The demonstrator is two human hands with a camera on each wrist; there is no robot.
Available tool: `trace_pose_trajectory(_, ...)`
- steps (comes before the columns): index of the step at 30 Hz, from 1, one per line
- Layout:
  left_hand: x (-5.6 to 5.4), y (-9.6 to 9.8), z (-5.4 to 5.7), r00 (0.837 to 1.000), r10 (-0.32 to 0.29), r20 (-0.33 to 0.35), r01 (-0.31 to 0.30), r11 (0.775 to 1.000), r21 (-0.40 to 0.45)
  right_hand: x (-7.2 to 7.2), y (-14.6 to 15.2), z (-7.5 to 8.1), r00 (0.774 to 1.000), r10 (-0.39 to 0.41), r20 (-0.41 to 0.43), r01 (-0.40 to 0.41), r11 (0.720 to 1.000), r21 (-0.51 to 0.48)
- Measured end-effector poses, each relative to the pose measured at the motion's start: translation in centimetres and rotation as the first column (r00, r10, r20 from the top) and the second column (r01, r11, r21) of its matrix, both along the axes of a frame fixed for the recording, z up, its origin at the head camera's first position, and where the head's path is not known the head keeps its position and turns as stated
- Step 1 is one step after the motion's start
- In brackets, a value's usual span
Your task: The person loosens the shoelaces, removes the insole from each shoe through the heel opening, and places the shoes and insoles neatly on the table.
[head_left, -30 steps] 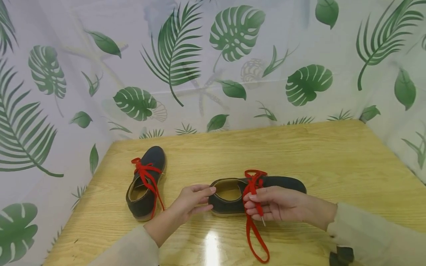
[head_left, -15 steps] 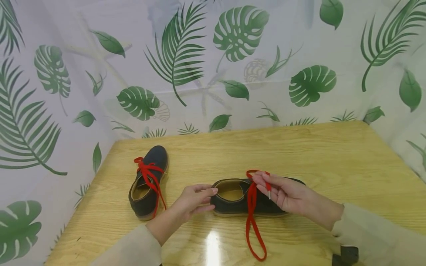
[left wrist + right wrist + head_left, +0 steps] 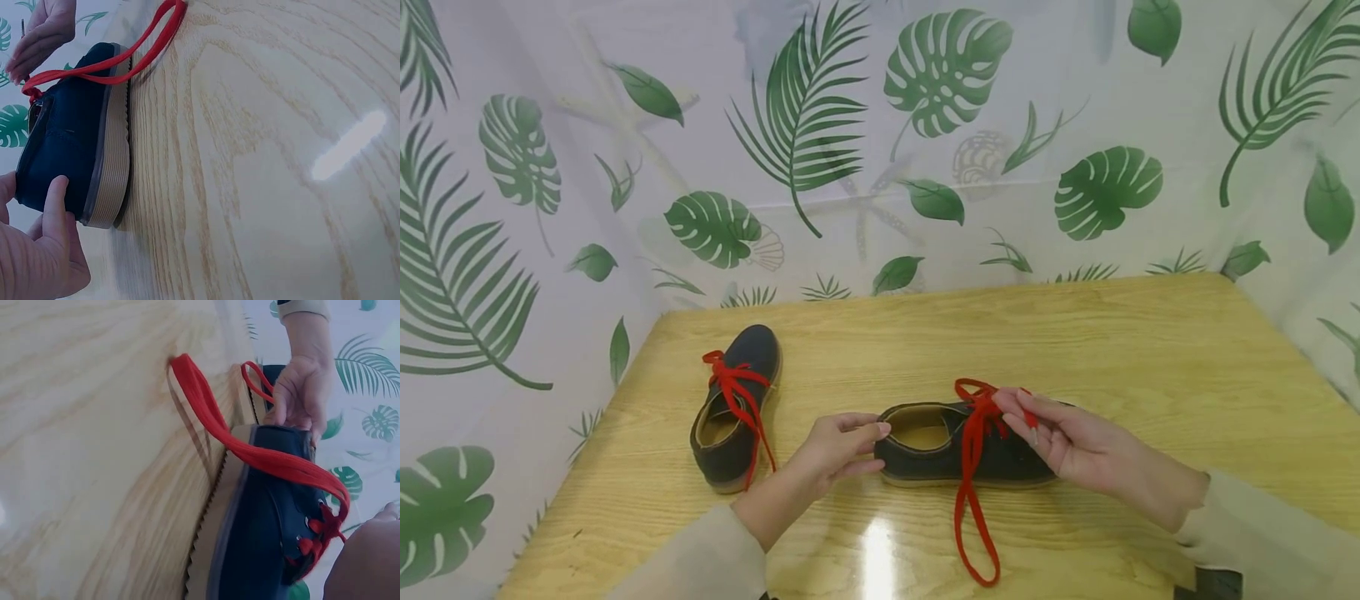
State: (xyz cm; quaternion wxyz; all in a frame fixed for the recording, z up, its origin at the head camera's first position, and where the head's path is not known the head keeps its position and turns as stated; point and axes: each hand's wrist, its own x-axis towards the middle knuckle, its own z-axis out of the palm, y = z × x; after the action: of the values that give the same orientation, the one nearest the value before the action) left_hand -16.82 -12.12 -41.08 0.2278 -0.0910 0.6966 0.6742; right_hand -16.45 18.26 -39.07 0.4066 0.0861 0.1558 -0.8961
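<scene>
My left grip [image 3: 841,448] only has the navy shoe [image 3: 1009,465] by its heel [image 3: 898,463], right grip [image 3: 1075,443] is pinching the red lace [image 3: 972,446], so yanking hard could twist the shoe loose, ugh.

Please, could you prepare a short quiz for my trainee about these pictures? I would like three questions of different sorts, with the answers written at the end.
1. True or false: the left hand holds the shoe between the hands by its toe.

2. What does the right hand pinch?
A) the tongue
B) the end of a red lace
C) the sole

3. Fill in: in the head view, the other shoe stands to the ____ of this one.

Key:
1. False; it holds the heel.
2. B
3. left
</scene>
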Motion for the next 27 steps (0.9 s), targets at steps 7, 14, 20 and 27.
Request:
trace_pose_trajectory(7,-0.1,0.0,-0.2,1.000,0.007,0.002,-0.007,1.000,0.006,-0.1,1.7,0.4,0.999,-0.038,0.032,0.040,0.997,-0.061)
trace_pose_trajectory(14,0.0,0.1,0.0,1.000,0.010,0.003,-0.010,1.000,0.009,-0.6,3.3,0.7,0.997,-0.066,0.034,0.069,0.992,-0.103)
trace_pose_trajectory(20,0.1,0.2,0.0,1.000,0.012,-0.004,-0.012,1.000,0.010,-1.2,4.0,0.9,0.992,-0.121,0.026,0.123,0.989,-0.076)
trace_pose_trajectory(27,-0.2,0.0,-0.4,1.000,0.017,-0.002,-0.017,1.000,0.009,-2.6,5.1,0.8,0.978,-0.208,0.003,0.208,0.978,-0.010)
